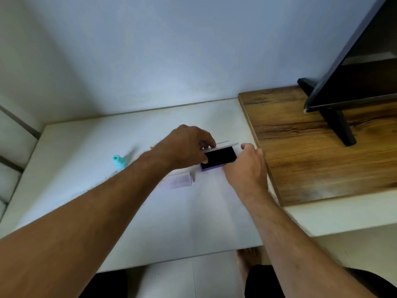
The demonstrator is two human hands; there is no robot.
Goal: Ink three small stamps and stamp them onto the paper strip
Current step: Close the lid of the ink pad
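Note:
An open ink pad with a black inked face and a purple base lies on the white table. My left hand pinches its left end, thumb on the near edge and fingers on the far edge. My right hand holds its right end. A thin white paper strip lies just behind the pad. A teal stamp stands upright to the left, apart from both hands. A small pale object peeks out behind my left wrist; I cannot tell what it is.
The pad's translucent purple lid lies in front of my left wrist. A raised wooden board borders the table on the right and carries a black monitor on a stand. A wall stands close behind.

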